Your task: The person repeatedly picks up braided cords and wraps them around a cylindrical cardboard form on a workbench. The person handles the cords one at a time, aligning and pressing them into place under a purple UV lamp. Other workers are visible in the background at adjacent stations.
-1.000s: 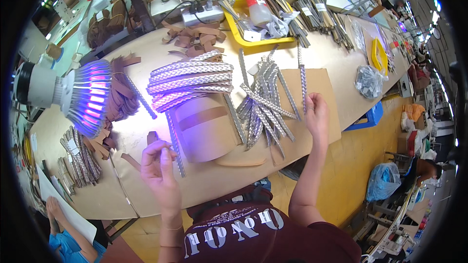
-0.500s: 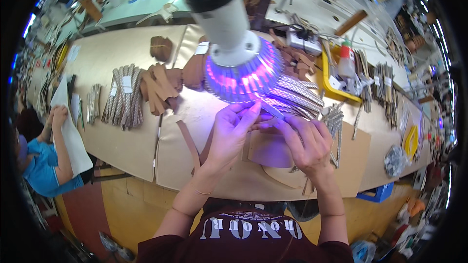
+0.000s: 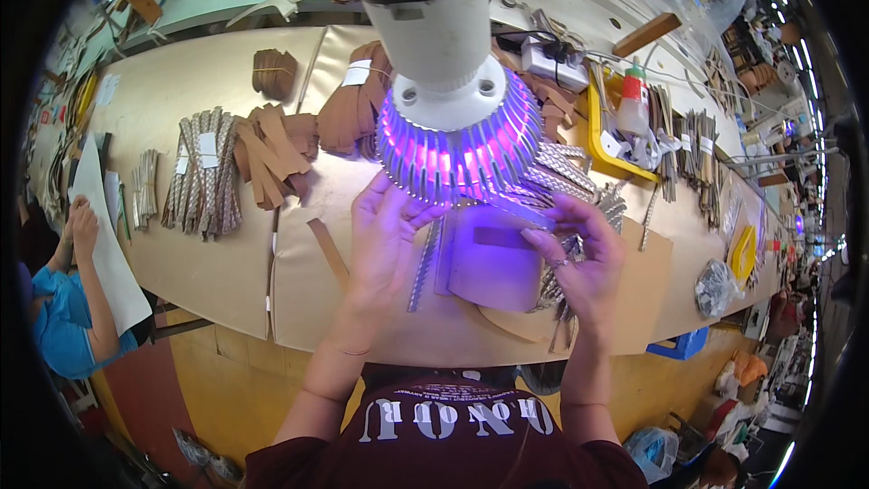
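Note:
A white lamp with a ribbed metal head [image 3: 457,158] glows purple over the work and covers part of it. My right hand [image 3: 587,258] pinches a narrow strip [image 3: 520,210] between thumb and fingers; the strip's far end runs under the lamp. Left of it, my left hand [image 3: 382,235] has its fingers apart and slightly curled, fingertips near the lamp's lower rim, with no held thing showing. A patterned woven strip [image 3: 424,267] hangs or lies just right of my left hand. Below the lamp sits a curved panel [image 3: 496,272] lit purple, with a dark rectangle on it.
Bundles of woven straps [image 3: 204,172] and brown strips [image 3: 272,158] lie left on the table. A yellow tray [image 3: 625,166] stands at the right with a red-capped bottle [image 3: 634,104]. A person in blue [image 3: 77,308] holds a white sheet [image 3: 113,249] at far left.
My hands have moved apart, the left one leftward and away from the strip, which stays in my right. The woven strip beside my left hand now shows. The view has shifted slightly.

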Demonstrator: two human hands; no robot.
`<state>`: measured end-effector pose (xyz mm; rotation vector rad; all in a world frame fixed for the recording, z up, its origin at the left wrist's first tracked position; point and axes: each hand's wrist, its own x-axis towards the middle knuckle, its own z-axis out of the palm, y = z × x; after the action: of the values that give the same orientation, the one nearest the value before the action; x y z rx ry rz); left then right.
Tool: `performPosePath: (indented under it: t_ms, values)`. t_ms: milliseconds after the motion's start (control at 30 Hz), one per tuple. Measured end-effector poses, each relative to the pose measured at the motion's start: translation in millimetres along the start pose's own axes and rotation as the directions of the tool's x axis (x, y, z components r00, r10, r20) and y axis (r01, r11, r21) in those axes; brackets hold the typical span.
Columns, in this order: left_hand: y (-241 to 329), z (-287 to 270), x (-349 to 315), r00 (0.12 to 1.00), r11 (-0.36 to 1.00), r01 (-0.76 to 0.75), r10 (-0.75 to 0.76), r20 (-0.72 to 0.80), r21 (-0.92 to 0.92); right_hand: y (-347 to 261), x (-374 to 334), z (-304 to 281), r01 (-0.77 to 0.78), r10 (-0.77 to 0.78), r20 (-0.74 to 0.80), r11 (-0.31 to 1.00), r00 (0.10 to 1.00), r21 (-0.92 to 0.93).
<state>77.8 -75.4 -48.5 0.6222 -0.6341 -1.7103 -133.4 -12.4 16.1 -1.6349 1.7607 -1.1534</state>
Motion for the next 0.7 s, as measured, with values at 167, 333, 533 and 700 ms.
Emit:
performPosePath:
  t_ms: [167, 333, 533, 700]
  values:
    - [3, 3, -3, 0.969, 0.993, 0.062, -0.084, -0.233, -0.098, -1, 0, 12, 0.028, -0.022, -0.054, 0.992, 0.998, 0.123]
    - [5, 3, -3, 0.966, 0.994, 0.068, -0.087, -0.244, -0.085, -2, 2, 14, 0.043, -0.039, -0.049, 0.996, 0.998, 0.076]
    - [0, -2, -4, 0.970, 0.994, 0.070, -0.088, -0.226, -0.085, 3, -1, 12, 0.023, -0.017, -0.073, 0.996, 0.997, 0.089]
    - [-2, -8, -1, 0.995, 0.997, 0.074, -0.072, -0.070, 0.022, 5, -4, 2, -0.017, 0.019, -0.034, 0.999, 0.999, 0.047]
